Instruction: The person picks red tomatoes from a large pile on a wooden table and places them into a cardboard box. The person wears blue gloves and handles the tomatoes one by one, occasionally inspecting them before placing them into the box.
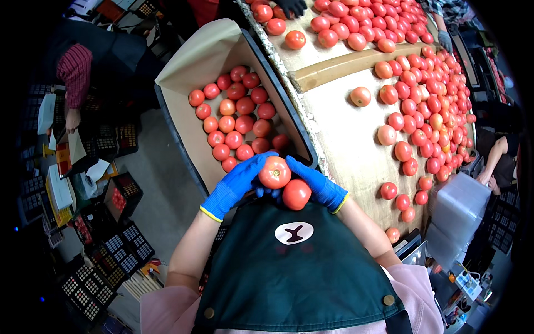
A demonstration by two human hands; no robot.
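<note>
Two tomatoes are cupped between my gloved hands, close to my green apron (300, 267). My left hand (240, 181), in a blue knit glove with a yellow cuff, curls around the upper tomato (275, 172). From the other side my right hand (319, 183) wraps both the upper tomato and the lower tomato (296, 194); its fingers are partly hidden. Just beyond my hands stands a dark crate lined with brown paper (179, 104). A layer of tomatoes (235, 140) covers much of its bottom.
On my right a sorting table (333, 137) holds many tomatoes (434, 108), split by a padded divider (350, 67). A dark-gloved hand (292, 6) and a grey-gloved hand (445, 41) are at its far part. Clear plastic boxes (459, 208) stand right. Stacked crates (89, 290) lie left, near another person (75, 75).
</note>
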